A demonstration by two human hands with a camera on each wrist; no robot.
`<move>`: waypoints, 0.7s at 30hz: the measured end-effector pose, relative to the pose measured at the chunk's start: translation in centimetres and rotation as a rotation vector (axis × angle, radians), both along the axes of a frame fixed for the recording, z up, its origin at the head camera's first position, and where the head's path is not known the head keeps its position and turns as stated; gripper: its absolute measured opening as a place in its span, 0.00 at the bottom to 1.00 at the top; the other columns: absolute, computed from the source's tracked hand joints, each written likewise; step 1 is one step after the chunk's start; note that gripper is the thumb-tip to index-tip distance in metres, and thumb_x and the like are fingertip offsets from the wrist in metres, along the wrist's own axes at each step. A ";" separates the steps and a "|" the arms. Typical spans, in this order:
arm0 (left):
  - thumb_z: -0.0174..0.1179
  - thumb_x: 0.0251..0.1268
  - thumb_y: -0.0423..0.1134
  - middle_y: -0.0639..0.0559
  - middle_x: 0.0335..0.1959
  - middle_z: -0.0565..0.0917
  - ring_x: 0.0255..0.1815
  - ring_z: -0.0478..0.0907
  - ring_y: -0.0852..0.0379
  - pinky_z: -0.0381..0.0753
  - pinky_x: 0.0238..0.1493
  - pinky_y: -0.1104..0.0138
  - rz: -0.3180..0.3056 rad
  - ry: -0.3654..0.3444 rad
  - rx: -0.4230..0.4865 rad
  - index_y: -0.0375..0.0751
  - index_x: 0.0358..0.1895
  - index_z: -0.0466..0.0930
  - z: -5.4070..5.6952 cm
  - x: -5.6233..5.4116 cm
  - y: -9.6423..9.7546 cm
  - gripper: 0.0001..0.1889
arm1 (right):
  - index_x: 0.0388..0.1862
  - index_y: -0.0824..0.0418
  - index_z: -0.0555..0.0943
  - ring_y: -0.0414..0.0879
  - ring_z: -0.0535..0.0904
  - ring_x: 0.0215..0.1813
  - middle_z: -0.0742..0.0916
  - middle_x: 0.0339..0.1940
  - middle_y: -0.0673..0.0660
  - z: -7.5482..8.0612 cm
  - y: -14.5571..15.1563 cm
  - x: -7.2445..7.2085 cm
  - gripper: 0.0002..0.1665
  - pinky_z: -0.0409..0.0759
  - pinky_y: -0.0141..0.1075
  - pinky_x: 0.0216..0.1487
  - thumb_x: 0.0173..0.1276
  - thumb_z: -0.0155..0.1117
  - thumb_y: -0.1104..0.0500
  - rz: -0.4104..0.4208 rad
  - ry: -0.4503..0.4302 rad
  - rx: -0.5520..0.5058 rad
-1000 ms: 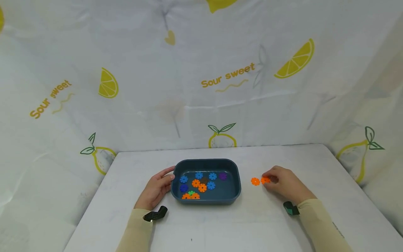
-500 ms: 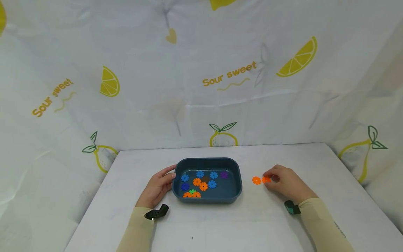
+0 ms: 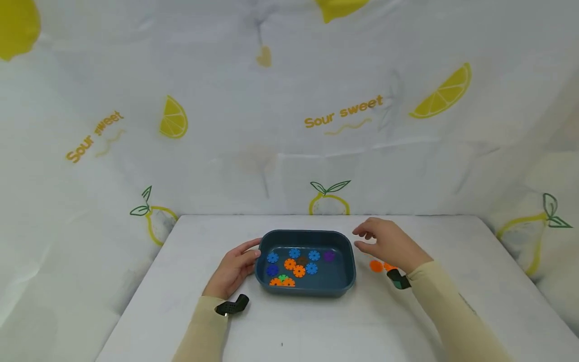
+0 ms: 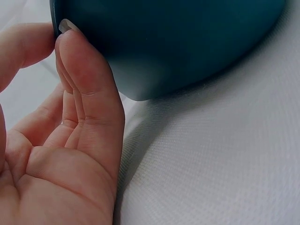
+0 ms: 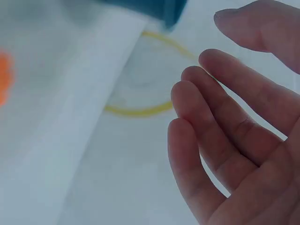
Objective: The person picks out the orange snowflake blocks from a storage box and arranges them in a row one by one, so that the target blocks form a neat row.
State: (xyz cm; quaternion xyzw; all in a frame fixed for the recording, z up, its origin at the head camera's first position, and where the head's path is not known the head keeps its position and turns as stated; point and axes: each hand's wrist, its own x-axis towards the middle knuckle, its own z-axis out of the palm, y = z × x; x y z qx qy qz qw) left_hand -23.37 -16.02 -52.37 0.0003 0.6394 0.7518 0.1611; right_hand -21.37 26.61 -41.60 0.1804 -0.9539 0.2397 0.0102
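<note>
A dark blue rectangular tray [image 3: 334, 279] sits on the table, holding several notched plastic discs: orange [image 3: 299, 271], light blue [image 3: 311, 268], dark blue [image 3: 272, 270], green [image 3: 283, 277], brown [image 3: 302, 260] and purple [image 3: 329, 256]. My left hand [image 3: 235, 266] holds the tray's left side; in the left wrist view thumb and index finger meet at its edge. To the right of the tray, my right hand [image 3: 389, 242] is raised, thumb and fingers apart, with nothing between them. Two orange discs [image 3: 376, 266] lie on the table below it, one partly hidden by the wrist camera.
The white table [image 3: 325, 327] backs onto a hanging white cloth [image 3: 217, 186] printed with lemons. A black wrist camera [image 3: 232, 305] sits on the left wrist and another wrist camera [image 3: 398, 279] on the right.
My right hand has left the orange disc it was touching and moved up and left toward the tray. Both orange discs stay on the table. My left hand keeps its place.
</note>
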 end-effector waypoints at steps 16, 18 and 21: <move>0.69 0.76 0.45 0.43 0.69 0.85 0.57 0.86 0.53 0.87 0.60 0.64 -0.035 0.005 0.022 0.46 0.77 0.76 0.2 -0.6 0.2 0.29 | 0.52 0.56 0.91 0.41 0.79 0.42 0.89 0.44 0.51 0.8 -13.4 -3.6 0.12 0.84 0.41 0.53 0.72 0.76 0.56 0.398 -0.141 0.279; 0.69 0.76 0.44 0.43 0.68 0.86 0.56 0.86 0.54 0.87 0.59 0.64 -0.031 0.001 0.023 0.46 0.76 0.76 0.2 -0.6 0.1 0.29 | 0.50 0.56 0.91 0.41 0.78 0.41 0.89 0.42 0.50 0.2 -14.3 -3.6 0.11 0.84 0.40 0.52 0.71 0.77 0.56 0.421 -0.157 0.305; 0.68 0.77 0.42 0.43 0.67 0.86 0.54 0.86 0.55 0.87 0.58 0.65 -0.010 -0.004 0.019 0.45 0.76 0.77 0.3 -0.5 -0.1 0.28 | 0.46 0.55 0.91 0.39 0.77 0.39 0.87 0.38 0.47 -0.7 -15.3 -3.6 0.09 0.84 0.37 0.49 0.69 0.79 0.55 0.448 -0.162 0.336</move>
